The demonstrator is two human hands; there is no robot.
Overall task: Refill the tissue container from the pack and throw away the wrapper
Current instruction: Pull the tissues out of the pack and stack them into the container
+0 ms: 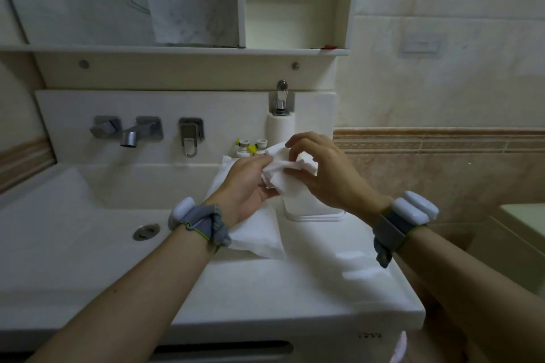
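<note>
Both hands hold a folded stack of white tissues [284,174] above the counter. My left hand [246,183] grips its left end from below. From above, my right hand [324,169] curls its fingers round the right end. Directly under the stack stands the white tissue container [309,209], mostly hidden by my hands. The white tissue pack [259,233] lies flat on the counter beside the basin, partly under my left wrist.
A basin with a drain [146,231] fills the left. The wall taps [138,131] sit behind it. Two small bottles [250,147] and a white roll [280,128] stand at the back. The counter's front edge [295,324] is near me.
</note>
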